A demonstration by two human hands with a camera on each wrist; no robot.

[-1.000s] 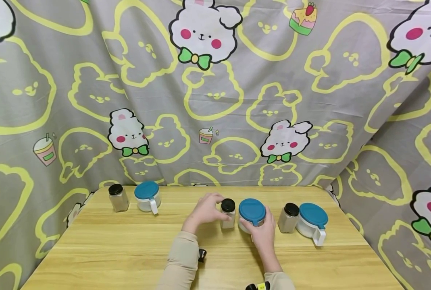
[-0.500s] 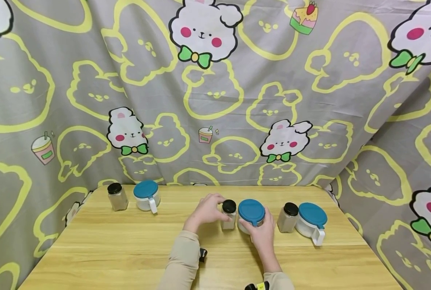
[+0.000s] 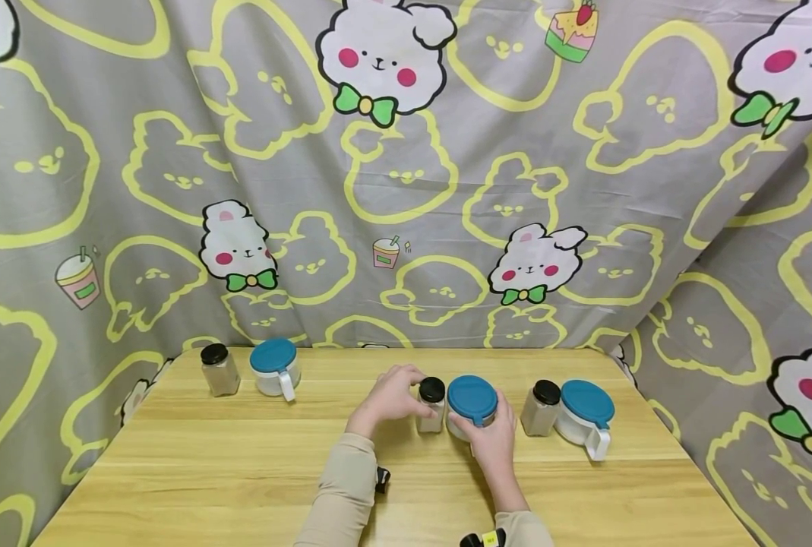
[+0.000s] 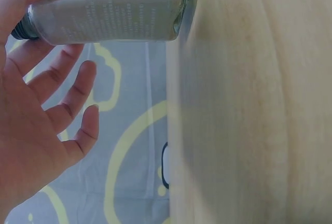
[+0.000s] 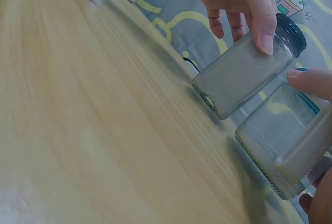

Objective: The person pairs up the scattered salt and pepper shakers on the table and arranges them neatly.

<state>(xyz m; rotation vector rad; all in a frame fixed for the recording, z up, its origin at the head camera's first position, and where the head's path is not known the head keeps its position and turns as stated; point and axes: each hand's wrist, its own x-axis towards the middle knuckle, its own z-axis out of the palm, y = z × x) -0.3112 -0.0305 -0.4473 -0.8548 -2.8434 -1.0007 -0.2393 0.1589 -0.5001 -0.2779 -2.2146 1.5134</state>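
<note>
My left hand (image 3: 393,396) holds a square glass spice jar (image 3: 431,420) with a black lid, thumb on the near side and fingers behind. Grey-brown powder and faint printed text show through its wall (image 4: 109,19) in the left wrist view; the other fingers are spread loosely below it. Just to the right, my right hand (image 3: 494,439) grips a clear glass seasoning pot (image 3: 472,396) with a blue lid, thumb and fingers on opposite sides. Pale contents lie in the bottom of this pot (image 5: 275,141). Both containers stand upright, side by side, at the table surface.
At the back left stand another black-lidded jar (image 3: 220,372) and a blue-lidded pot (image 3: 275,368) with a white handle. A matching jar (image 3: 540,410) and pot (image 3: 585,414) stand to the right of my hands. A patterned grey curtain (image 3: 419,304) rises behind the wooden table (image 3: 241,471).
</note>
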